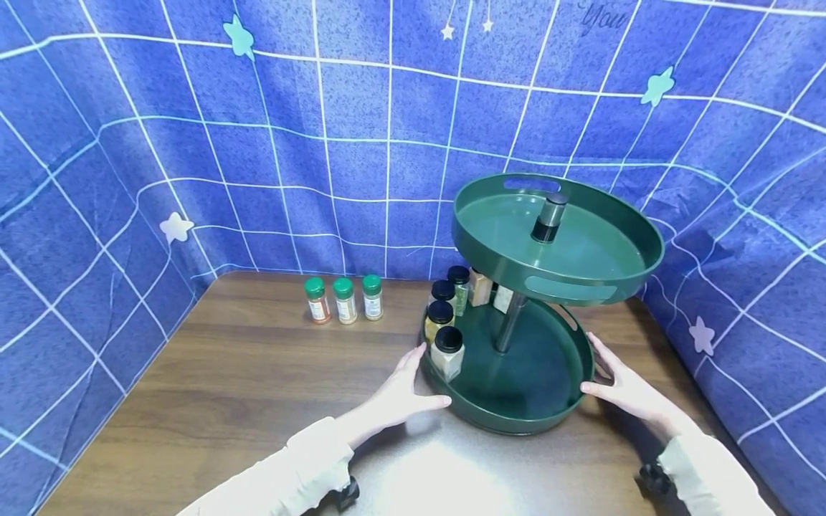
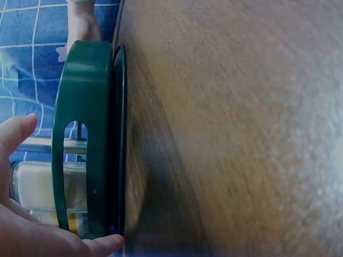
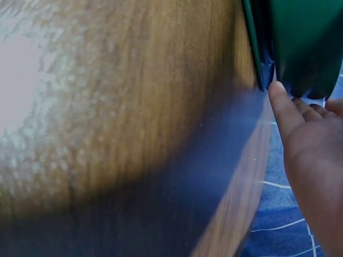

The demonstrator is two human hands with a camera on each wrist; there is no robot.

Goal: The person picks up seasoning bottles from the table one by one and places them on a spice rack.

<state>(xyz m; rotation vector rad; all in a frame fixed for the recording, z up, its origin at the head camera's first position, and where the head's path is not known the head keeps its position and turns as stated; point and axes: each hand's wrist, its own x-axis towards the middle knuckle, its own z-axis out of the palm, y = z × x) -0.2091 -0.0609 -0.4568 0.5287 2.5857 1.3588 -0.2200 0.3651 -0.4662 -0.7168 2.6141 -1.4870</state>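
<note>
Head view shows the lower tray (image 1: 510, 422) on the desk (image 1: 258, 373) between our left hand (image 1: 401, 395) and right hand (image 1: 626, 389), fingers (image 1: 414, 355) apart along its sides, so we should press evenly, lest the jars (image 1: 448, 358) topple.

Blue speckled cloth (image 1: 348, 172) hangs behind the counter (image 1: 258, 373) and along its left and right sides, rippling where it turns the corners. A grid of white and pale turquoise lines (image 1: 389, 107) crosses it, with scattered teal stars (image 1: 239, 37), pale stars (image 1: 176, 228) and the dark script "You" (image 1: 603, 19) near the top. The counter shows brown wood grain, and a white glare (image 1: 445, 476) washes out its near part.
</note>
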